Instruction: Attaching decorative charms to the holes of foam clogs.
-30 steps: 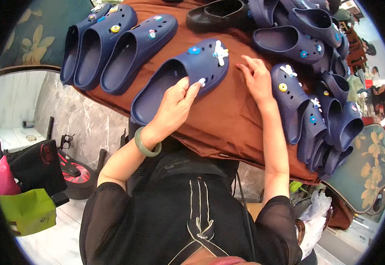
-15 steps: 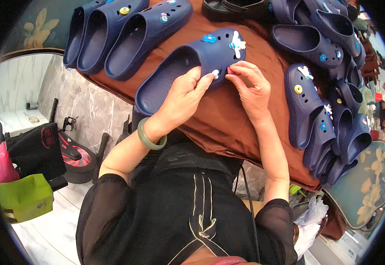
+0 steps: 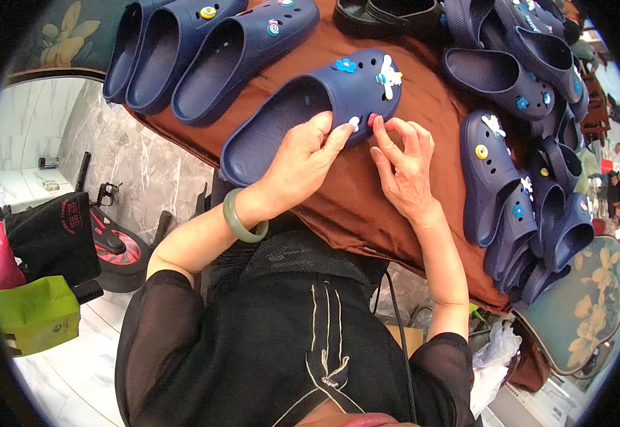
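A navy blue clog lies on the brown cloth, its toe pointing up and right. On its upper sit a blue flower charm, a white winged charm, a small white charm and a pink charm. My left hand grips the near side of the clog, thumb beside the small white charm and fingers curled inside the opening. With its index fingertip at the pink charm, my right hand has its thumb held apart and nothing between the fingers.
Brown cloth covers the table. Several navy clogs stand at the far left; more decorated clogs are heaped along the right. A black shoe lies at the back. Left, below, are a green bag and a dark chair.
My right thumb has parted from the index finger and dropped lower. The pink charm, mostly hidden by the fingertips before, now shows on the clog. My left hand keeps its grip.
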`<state>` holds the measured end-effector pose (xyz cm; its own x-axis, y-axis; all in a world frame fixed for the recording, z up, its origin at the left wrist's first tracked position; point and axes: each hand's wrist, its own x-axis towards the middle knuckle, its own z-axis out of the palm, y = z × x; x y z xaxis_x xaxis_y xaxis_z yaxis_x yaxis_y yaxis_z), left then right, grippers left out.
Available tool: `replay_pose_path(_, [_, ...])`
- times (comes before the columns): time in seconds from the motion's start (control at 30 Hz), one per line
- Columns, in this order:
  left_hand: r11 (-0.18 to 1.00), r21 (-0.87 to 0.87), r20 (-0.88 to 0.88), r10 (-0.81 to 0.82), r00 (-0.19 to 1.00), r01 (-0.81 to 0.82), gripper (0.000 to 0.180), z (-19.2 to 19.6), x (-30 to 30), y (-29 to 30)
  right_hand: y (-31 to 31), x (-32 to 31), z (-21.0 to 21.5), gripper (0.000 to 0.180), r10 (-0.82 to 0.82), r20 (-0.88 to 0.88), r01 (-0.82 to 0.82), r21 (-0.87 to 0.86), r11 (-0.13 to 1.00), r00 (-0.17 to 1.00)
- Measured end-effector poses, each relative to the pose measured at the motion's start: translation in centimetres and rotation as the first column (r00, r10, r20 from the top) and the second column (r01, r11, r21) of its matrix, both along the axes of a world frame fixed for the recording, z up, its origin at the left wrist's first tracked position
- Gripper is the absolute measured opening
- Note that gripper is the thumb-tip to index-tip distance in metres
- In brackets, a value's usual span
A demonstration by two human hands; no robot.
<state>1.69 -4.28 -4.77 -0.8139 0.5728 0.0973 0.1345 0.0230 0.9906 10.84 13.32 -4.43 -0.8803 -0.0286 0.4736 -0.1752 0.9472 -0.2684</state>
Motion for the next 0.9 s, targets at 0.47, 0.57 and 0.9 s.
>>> replay_pose_path(0.47, [1.000,0.002,-0.070,0.015,0.997,-0.015,0.032,-0.4,0.1,0.2,0.3,-1.6,2.1,0.051,0.123,0.101,-0.139,0.169,0.976,0.987])
replay_pose_path(0.57, [0.998,-0.046,-0.060,0.034,0.998,-0.037,0.033,-0.4,0.1,0.2,0.4,-2.2,2.0,0.047,0.161,0.084,-0.169,0.090,0.982,0.983])
replay_pose_path(0.9, [0.994,-0.106,-0.096,-0.003,0.995,-0.007,0.021,0.7,0.2,-0.2,-0.7,-1.3,-0.6,0.046,0.103,-0.152,-0.118,-0.090,0.989,0.983])
